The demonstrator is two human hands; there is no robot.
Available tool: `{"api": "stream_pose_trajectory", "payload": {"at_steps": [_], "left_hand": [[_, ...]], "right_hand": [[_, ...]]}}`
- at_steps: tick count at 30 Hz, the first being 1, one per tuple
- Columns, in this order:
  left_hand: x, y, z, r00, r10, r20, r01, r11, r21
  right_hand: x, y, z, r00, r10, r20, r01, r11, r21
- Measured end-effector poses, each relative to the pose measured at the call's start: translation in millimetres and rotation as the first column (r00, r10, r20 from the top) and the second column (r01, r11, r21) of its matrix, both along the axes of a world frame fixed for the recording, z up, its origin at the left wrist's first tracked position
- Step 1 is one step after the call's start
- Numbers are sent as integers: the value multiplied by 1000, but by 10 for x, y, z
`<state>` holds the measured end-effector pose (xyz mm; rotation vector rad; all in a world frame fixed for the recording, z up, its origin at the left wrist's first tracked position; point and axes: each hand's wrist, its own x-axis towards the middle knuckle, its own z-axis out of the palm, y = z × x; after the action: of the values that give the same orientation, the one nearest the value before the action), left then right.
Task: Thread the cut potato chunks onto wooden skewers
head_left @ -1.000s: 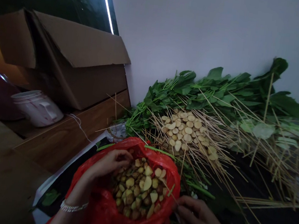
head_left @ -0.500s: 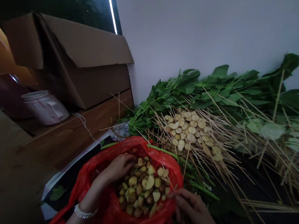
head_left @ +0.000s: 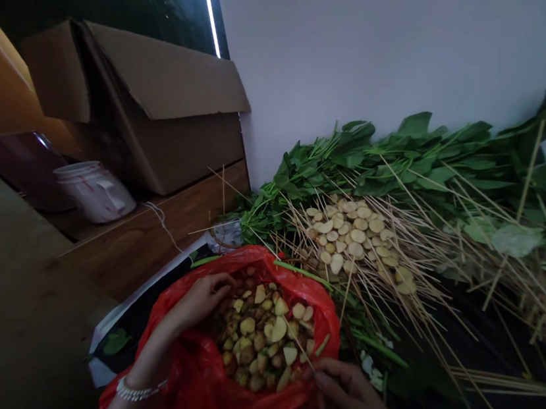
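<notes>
A red plastic bag (head_left: 191, 387) lies open in front of me, full of small cut potato pieces (head_left: 261, 342). My left hand (head_left: 198, 301), with a bead bracelet on the wrist, reaches into the bag at its left side, fingers curled among the pieces. My right hand (head_left: 344, 392) is at the bag's right rim, its fingers pinched on a thin bamboo skewer (head_left: 298, 344) that points into the bag. What the left fingers hold is hidden.
Behind the bag lies a spread of bamboo skewers (head_left: 444, 272) with threaded potato slices (head_left: 356, 234), then a heap of green leafy stalks (head_left: 432, 164) against the white wall. At left stand a cardboard box (head_left: 165, 111), a white bucket (head_left: 93, 189) and a wooden ledge (head_left: 159, 237).
The view has drifted left, so everything sits a little further right. My left hand has stayed inside the bag; my right hand with the skewer has stayed at the bag's right rim.
</notes>
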<state>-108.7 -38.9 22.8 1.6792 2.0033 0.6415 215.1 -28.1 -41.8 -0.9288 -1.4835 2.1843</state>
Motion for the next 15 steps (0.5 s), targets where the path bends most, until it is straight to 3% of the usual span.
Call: {"api": "stream_pose_trajectory", "payload": {"at_steps": [5, 11, 15], "left_hand": [[77, 41, -140, 1000, -23, 12, 23, 1000, -16], [345, 129, -230, 996, -61, -63, 60, 998, -3], [423, 167, -285, 963, -24, 270, -6, 994, 111]], "right_hand": [[0, 21, -49, 999, -50, 3, 50, 999, 20], [-19, 19, -10, 998, -58, -22, 59, 998, 18], [-28, 12, -49, 997, -68, -20, 69, 997, 25]]}}
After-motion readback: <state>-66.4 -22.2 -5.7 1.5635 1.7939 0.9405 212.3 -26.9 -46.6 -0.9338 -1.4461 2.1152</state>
